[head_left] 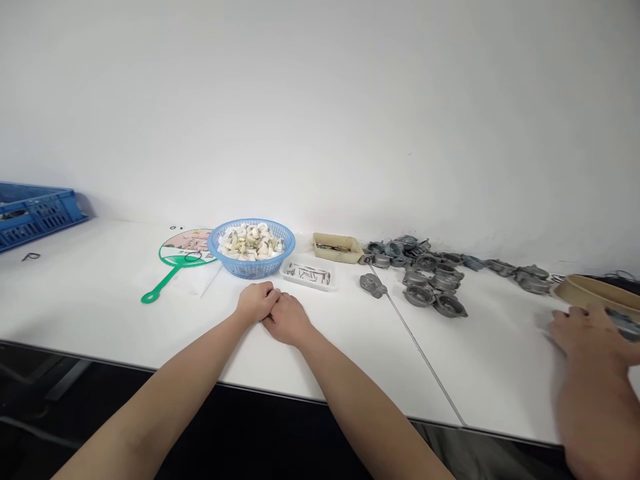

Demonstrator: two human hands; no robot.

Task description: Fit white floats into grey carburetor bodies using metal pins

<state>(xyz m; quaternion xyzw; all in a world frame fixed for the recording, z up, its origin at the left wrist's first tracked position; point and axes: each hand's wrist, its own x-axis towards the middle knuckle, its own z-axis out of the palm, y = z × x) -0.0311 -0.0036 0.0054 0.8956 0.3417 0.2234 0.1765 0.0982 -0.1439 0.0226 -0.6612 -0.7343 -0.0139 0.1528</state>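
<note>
Side by side on the white table, my left hand and my right hand rest against each other. Both are closed, fingers curled in, and no object shows in either. Just beyond them is a clear shallow tray with small thin metal pieces in it. A blue plastic basket full of white curved parts stands behind my left hand. To the right of my right hand lies a single grey metal casting.
Several grey metal housings are heaped at right. Another person's hand is beside a tan container. A beige tray sits by the wall. At left are a green-handled fan and a blue crate.
</note>
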